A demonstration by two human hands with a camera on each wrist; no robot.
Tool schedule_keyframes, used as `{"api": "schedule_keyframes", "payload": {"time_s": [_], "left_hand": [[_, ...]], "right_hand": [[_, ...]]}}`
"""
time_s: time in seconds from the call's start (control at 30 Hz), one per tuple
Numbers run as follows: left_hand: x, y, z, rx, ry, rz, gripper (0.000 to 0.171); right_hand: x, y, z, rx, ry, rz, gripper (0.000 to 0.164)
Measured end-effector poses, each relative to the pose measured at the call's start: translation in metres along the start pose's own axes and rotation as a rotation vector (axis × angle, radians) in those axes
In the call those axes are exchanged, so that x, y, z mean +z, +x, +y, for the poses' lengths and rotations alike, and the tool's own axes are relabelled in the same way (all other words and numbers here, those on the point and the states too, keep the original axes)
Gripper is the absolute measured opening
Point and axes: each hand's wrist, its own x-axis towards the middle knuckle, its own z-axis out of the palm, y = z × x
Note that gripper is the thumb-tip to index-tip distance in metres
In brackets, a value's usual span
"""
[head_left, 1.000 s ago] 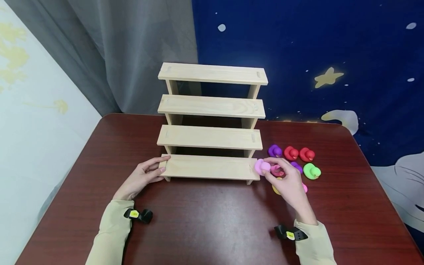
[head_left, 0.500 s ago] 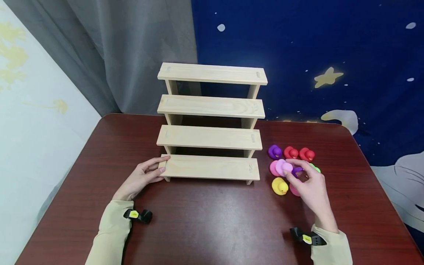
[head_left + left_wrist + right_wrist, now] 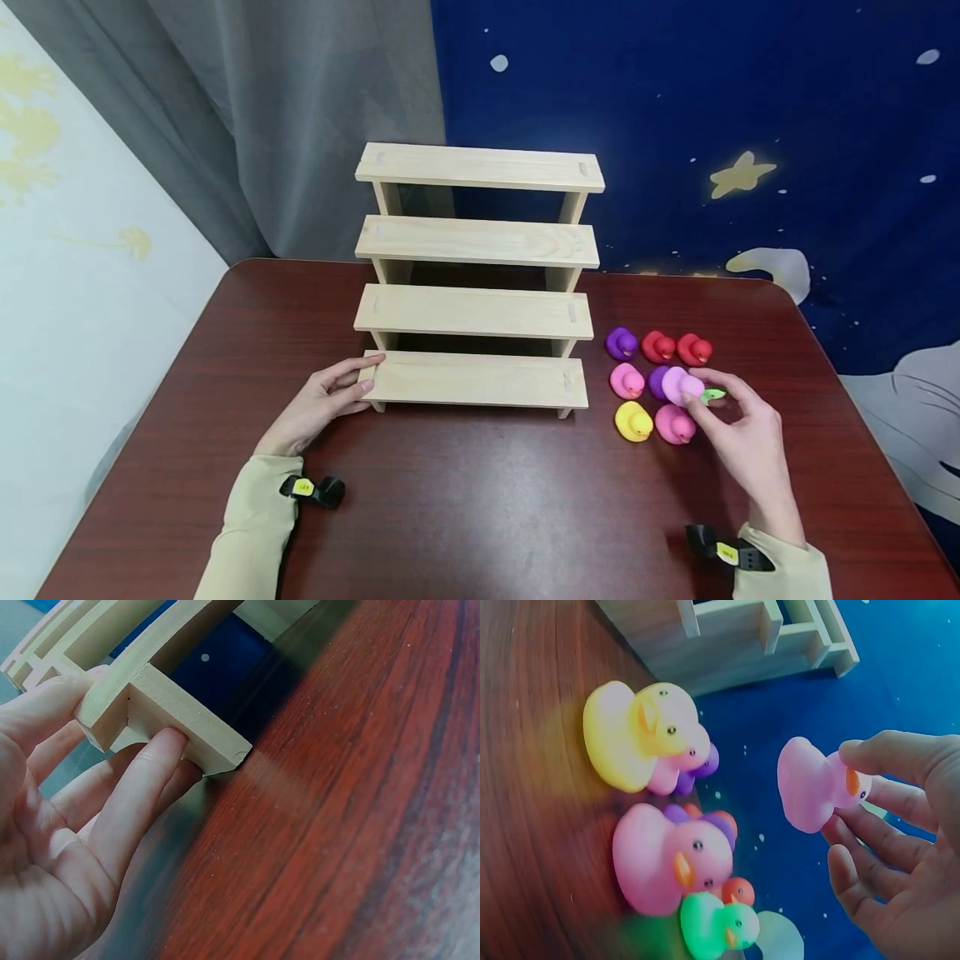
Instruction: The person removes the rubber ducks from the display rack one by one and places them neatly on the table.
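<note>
My right hand [image 3: 746, 442] pinches a light pink rubber duck [image 3: 806, 785] by its head, thumb on one side and fingers on the other. The duck is held above the other ducks and partly covers a green duck [image 3: 712, 926] in the head view. At the lower left end of a four-step wooden display rack, my left hand [image 3: 322, 404] grips the bottom step [image 3: 472, 377]. Its thumb and fingers lie around the step's end and leg [image 3: 191, 724] in the left wrist view.
On the dark red table [image 3: 480, 500], right of the rack, sit a yellow duck [image 3: 633, 422], a deeper pink duck [image 3: 675, 425], another pink duck [image 3: 627, 381], two red ducks [image 3: 657, 347] and purple ducks [image 3: 622, 343]. Grey and blue curtains [image 3: 637, 125] hang behind.
My right hand has carried the light pink duck rightward, from beside the bottom step's right end to over the ducks near the green one. My left hand has stayed on the step.
</note>
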Motion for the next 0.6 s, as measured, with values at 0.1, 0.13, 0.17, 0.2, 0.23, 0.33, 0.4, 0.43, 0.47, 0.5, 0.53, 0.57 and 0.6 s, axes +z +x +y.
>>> {"api": "schedule_keyframes", "payload": {"time_s": [0.1,0.13,0.17,0.2,0.23,0.33,0.4,0.43,0.47,0.5,0.53,0.57,0.6], "left_hand": [[0.0,0.0,0.0,0.0,0.004,0.001,0.049],[0.0,0.0,0.0,0.0,0.003,0.001,0.049],[0.0,0.0,0.0,0.002,0.003,0.0,0.049],[0.0,0.0,0.0,0.003,0.002,-0.001,0.049],[0.0,0.0,0.0,0.004,0.0,-0.001,0.049],[0.001,0.0,-0.001,0.01,-0.008,-0.003,0.048],[0.001,0.0,-0.001,0.012,-0.013,-0.003,0.048],[0.001,0.0,-0.001,0.013,-0.015,-0.002,0.048],[0.001,0.0,-0.001,0.015,-0.017,-0.001,0.048],[0.001,0.0,-0.001,0.016,-0.019,0.0,0.048],[0.001,0.0,-0.001,0.016,-0.019,0.002,0.048],[0.001,0.0,-0.001,0.016,-0.019,0.002,0.048],[0.001,0.0,-0.001,0.015,-0.02,0.003,0.048]], "right_hand": [[-0.007,-0.002,-0.008,0.034,-0.033,0.006,0.035],[-0.009,-0.003,-0.008,0.044,-0.045,0.008,0.035],[-0.011,-0.004,-0.007,0.056,-0.052,0.013,0.034],[-0.012,-0.005,-0.007,0.068,-0.057,0.018,0.034],[-0.014,-0.006,-0.005,0.077,-0.065,0.024,0.033],[-0.019,-0.01,-0.001,0.103,-0.091,0.038,0.033],[-0.021,-0.013,0.002,0.119,-0.113,0.038,0.033],[-0.022,-0.014,0.003,0.126,-0.125,0.035,0.032],[-0.024,-0.016,0.005,0.134,-0.141,0.029,0.032],[-0.025,-0.018,0.006,0.142,-0.153,0.024,0.032],[-0.026,-0.019,0.007,0.148,-0.164,0.019,0.032],[-0.027,-0.021,0.009,0.153,-0.174,0.014,0.031],[-0.028,-0.022,0.01,0.159,-0.182,0.009,0.031]]}}
